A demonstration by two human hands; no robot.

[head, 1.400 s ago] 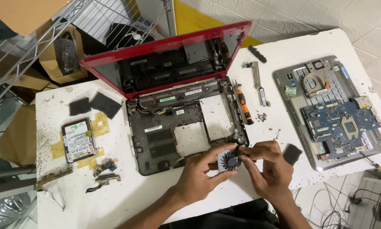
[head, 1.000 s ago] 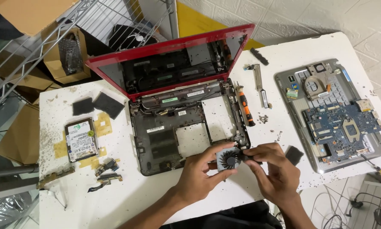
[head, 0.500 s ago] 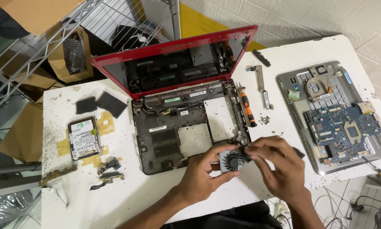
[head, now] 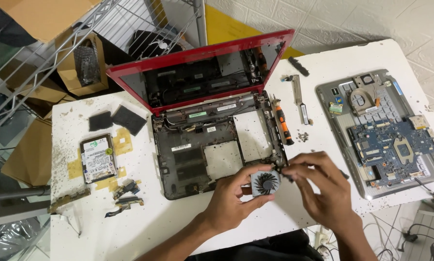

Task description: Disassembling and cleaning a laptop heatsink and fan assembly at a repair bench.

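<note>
A small grey laptop cooling fan (head: pixel 265 183) with black blades is held above the table's front edge. My left hand (head: pixel 232 198) grips it from below and the left. My right hand (head: pixel 325 191) pinches its upper right corner with fingertips. Just behind the fan lies a gutted red laptop: its empty dark base (head: pixel 212 150) and its red-framed lid (head: pixel 202 72) tilted open with no screen in it.
A blue motherboard on a silver panel (head: pixel 388 140) lies at the right. An orange-handled screwdriver (head: pixel 284 126) and metal brackets (head: pixel 301 104) sit between. A hard drive (head: pixel 98 157), black pads (head: pixel 115 120) and small cable parts (head: pixel 125 193) lie left. Wire shelving and cardboard boxes stand behind.
Both hands have stayed on the fan; the right hand has shifted its fingers along the fan's right corner. The view has drifted slightly, so the laptop sits further right.
</note>
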